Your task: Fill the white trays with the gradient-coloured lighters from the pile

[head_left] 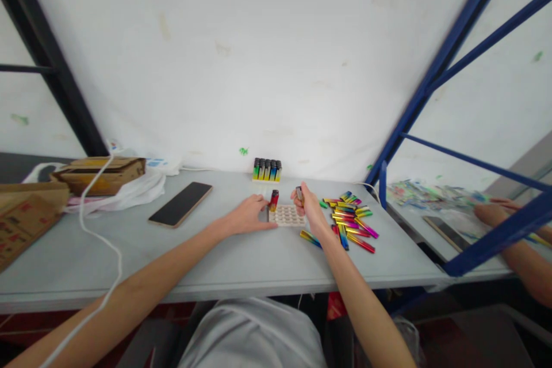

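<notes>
A white tray with rows of round holes (288, 216) lies on the table in front of me. My left hand (246, 216) is at its left edge, thumb along the near corner and fingers by the far corner, steadying it. One red and yellow lighter (273, 201) stands upright at the tray's far left, close to my left fingertips. Over the tray's right side, my right hand (307, 210) is closed around another lighter (299, 194), whose metal top shows; its body colour is hidden by the fingers. Loose shiny coloured lighters (354, 218) are piled to the right.
A filled block of upright lighters (267, 170) stands near the wall. A phone (181, 204), a cardboard box (103, 175) and a white cable (101, 236) are on the left. Beyond the blue metal frame (414, 109), another person's hand (489, 215) shows at right.
</notes>
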Motion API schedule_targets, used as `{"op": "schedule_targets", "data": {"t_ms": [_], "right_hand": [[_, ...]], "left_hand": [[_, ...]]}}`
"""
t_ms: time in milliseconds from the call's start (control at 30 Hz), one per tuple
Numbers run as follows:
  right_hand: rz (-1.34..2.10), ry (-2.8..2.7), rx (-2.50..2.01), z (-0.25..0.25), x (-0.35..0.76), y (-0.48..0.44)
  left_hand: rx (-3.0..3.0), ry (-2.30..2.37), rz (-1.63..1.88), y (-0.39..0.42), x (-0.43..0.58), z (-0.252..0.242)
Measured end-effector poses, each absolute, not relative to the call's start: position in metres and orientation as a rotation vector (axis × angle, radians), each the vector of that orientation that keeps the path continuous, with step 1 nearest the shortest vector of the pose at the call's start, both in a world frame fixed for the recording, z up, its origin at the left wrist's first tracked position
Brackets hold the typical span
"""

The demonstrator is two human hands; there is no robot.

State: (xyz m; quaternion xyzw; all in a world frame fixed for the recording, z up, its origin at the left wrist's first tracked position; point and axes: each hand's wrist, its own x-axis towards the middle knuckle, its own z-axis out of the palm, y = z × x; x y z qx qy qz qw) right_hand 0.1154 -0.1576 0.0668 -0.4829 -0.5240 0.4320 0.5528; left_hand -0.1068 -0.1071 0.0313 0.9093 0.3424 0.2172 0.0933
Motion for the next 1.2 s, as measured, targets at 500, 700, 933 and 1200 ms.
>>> {"op": "schedule_targets", "data": {"t_ms": [500,700,933,1200], "right_hand": [[0.458,-1.811,-1.235,0.062,0.109,-0.164],[0.513,-1.914,-1.264,0.055,0.113,-0.159],[0.276,-2.132,-1.286,0.058,0.115,-0.157],[0.0,-2.139,-1.595,0.054,0.096,-0.162]], "left_hand": [[2.695,1.031,0.647,-0.107,-0.106,0.03],[2.703,1.018,0.652,-0.109,-0.107,0.033],[2.688,1.012,0.658,-0.109,-0.107,0.033],[2.692,0.993,0.668,-0.108,-0.107,0.032]]}}
